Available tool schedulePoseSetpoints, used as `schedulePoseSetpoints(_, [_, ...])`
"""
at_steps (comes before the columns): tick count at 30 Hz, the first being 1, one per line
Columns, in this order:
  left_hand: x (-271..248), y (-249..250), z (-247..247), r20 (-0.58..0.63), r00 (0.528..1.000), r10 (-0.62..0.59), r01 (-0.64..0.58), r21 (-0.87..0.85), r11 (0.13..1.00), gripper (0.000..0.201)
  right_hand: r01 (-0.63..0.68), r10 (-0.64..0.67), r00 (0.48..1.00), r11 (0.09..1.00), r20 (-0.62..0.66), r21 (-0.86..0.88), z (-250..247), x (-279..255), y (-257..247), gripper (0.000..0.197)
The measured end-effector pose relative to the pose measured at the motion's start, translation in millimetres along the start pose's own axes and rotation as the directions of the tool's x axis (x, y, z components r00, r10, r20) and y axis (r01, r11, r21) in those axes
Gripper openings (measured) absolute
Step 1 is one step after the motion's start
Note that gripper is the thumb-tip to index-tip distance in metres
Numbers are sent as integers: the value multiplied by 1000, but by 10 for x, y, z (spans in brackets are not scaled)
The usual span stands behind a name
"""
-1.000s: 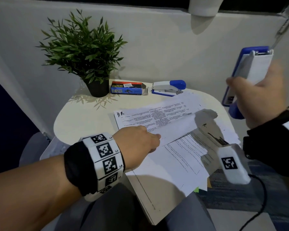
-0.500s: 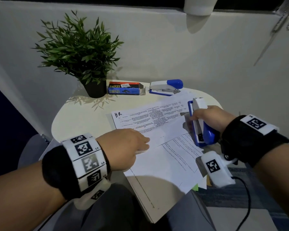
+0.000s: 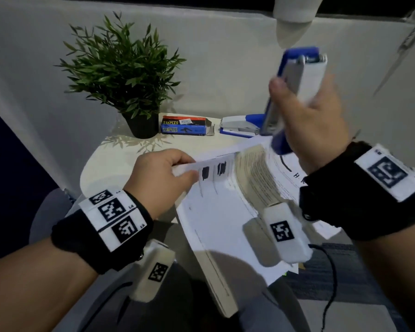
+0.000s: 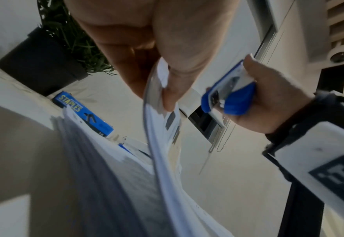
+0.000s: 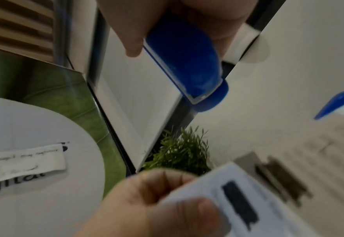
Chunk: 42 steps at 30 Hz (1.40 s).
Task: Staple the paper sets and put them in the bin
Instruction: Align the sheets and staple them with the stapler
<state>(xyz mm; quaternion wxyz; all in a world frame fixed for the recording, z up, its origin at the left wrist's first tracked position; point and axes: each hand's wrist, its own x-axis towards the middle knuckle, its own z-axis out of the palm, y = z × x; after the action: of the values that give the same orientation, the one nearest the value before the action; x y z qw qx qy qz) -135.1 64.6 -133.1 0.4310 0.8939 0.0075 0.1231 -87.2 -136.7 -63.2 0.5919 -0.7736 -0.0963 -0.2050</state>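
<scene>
1. Left hand: its grip pinches a paper set by one edge, thumb on top, and holds it lifted off the paper stack lying on the surface.
2. Right hand: its grip is wrapped round the blue-and-white stapler, held upright in the air, well above the sheets.
3. Judged step: carrying the lifted set off toward the bin. No bin shows in any view, and whether a staple is in the set cannot be told.
4. Keep the pinch close to the bound corner so that the pages do not fan or slide apart.
5. Hold the stapler clear of the set's path while the left hand travels.
6. Around the work: a second stapler, a staples box and a potted plant stand at the far edge of the surface.
7. Obstruction: the right wrist device hangs just over the stack and could catch a swinging sheet
</scene>
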Motion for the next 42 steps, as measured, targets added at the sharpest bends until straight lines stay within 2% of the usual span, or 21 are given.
schedulePoseSetpoints(2, [51,82,40,10,1000,-24,24,-42,999,29,62,-64,997,997,38,42,181,-19,-153,44])
schedulePoseSetpoints(6, [89,203,54,23,1000,8,-6,-63,998,24,48,-41,991,998,130,-47,488,-73,-126,28])
schedulePoseSetpoints(9, [96,234,28,-3,1000,18,-19,-93,996,20,35,-17,983,995,184,-94,607,-103,-4,28])
schedulePoseSetpoints(12, [82,273,23,-33,999,11,-16,-150,989,24,-28,38,987,998,156,-61,671,-117,66,37])
schedulePoseSetpoints(15, [73,286,41,-40,999,-27,18,-216,976,26,-121,114,987,991,115,54,696,-95,89,40])
schedulePoseSetpoints(17, [64,294,53,-13,999,-49,45,-204,978,38,-118,111,990,989,83,86,696,-80,84,43])
schedulePoseSetpoints(20, [48,357,63,103,994,-47,64,-169,984,64,-118,107,990,985,95,123,716,-73,60,45])
schedulePoseSetpoints(24, [70,381,86,54,998,-35,42,-146,988,51,-141,122,985,978,125,154,744,-72,70,48])
schedulePoseSetpoints(27, [66,376,113,57,998,-31,37,-120,992,32,-128,114,987,983,111,131,755,-76,92,51])
schedulePoseSetpoints(31, [49,348,139,69,997,-38,45,-104,994,33,-159,138,978,979,156,131,763,-92,108,57])
schedulePoseSetpoints(33, [84,301,140,117,991,-60,74,-114,991,39,-180,160,975,975,154,133,754,-106,169,57])
schedulePoseSetpoints(36, [159,188,105,167,983,-78,89,-60,994,41,-223,215,974,963,70,152,693,-88,266,69])
schedulePoseSetpoints(39, [220,22,52,125,986,-115,122,-57,991,35,-238,276,951,941,-142,239,480,39,356,78])
schedulePoseSetpoints(40, [233,-28,35,112,986,-123,132,-71,989,32,-257,293,945,940,-143,223,373,71,385,79])
schedulePoseSetpoints(42, [265,-112,-4,80,989,-126,134,-105,985,26,-342,347,937,934,-31,102,227,45,375,85])
